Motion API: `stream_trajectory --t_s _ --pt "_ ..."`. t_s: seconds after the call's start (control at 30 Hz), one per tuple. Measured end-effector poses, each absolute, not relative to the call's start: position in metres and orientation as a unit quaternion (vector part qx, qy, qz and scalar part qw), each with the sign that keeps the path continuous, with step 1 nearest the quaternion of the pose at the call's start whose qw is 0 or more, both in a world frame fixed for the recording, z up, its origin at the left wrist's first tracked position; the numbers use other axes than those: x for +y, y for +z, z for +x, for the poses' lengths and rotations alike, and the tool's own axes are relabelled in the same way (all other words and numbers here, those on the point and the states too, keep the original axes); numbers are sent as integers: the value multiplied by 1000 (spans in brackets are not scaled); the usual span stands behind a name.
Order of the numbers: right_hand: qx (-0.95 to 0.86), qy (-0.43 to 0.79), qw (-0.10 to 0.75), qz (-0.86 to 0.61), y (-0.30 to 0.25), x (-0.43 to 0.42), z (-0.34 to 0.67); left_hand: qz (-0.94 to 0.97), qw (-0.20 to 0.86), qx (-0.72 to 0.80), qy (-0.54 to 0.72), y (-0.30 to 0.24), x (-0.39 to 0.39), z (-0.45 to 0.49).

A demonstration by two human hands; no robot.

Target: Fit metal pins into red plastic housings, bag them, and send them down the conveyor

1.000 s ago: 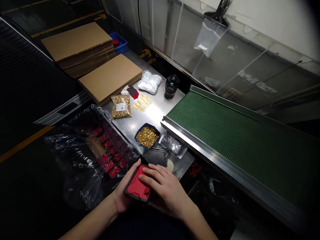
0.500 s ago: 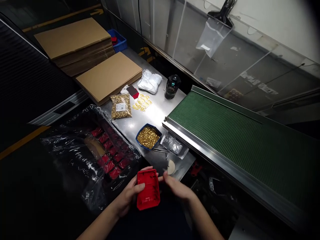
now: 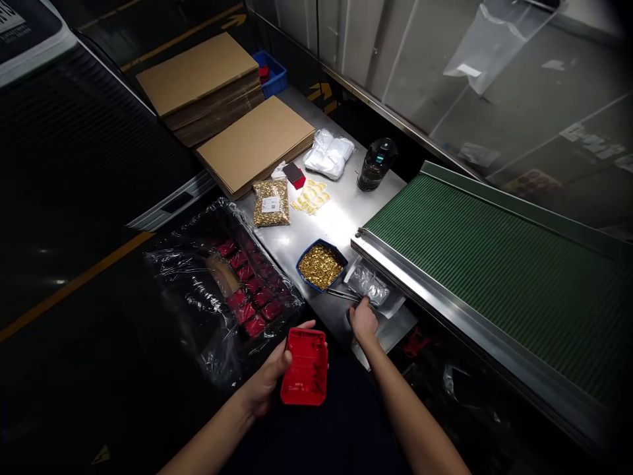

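My left hand (image 3: 267, 379) grips a red plastic housing (image 3: 305, 367) by its left edge and holds it low, in front of the steel table (image 3: 341, 218). My right hand (image 3: 363, 319) rests on the table's near corner with its fingers bunched downward. It lies just below thin metal tweezers (image 3: 341, 293) and a small clear bag (image 3: 370, 285). Whatever is under the fingers is hidden. A blue tray of small brass pieces (image 3: 320, 266) stands just beyond that hand.
A plastic-lined bin of red parts (image 3: 237, 290) sits to the left. A bag of brass pieces (image 3: 270, 203), yellow stickers (image 3: 310, 196), a white bag (image 3: 329, 153) and a dark bottle (image 3: 376, 163) lie farther back. Cardboard stacks (image 3: 254, 142) are behind. A green conveyor (image 3: 494, 264) runs along the right.
My right hand has left the red housing and reached forward onto the table's corner by the tweezers. My left hand alone keeps the housing. The view has shifted left.
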State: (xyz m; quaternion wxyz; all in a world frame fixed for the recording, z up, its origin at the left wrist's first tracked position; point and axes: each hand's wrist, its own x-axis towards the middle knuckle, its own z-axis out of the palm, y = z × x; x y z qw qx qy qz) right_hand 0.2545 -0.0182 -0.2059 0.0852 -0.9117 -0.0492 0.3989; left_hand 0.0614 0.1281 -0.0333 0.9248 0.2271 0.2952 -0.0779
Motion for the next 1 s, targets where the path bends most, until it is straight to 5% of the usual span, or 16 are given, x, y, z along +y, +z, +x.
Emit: stream_trajectory --t_s 0.23,0.43,0.73,1.0 --pt "-3 492 419 -763 -155 -61 223 184 942 254 -122 -32 135 73" --pt "38 563 567 -600 -82 -108 192 221 931 211 -200 -13 150 93" --pt "-54 545 484 -683 -48 -148 187 232 925 68 -294 -8 151 108" --pt "-53 478 466 -743 -20 -167 177 234 930 130 -253 -6 137 109"
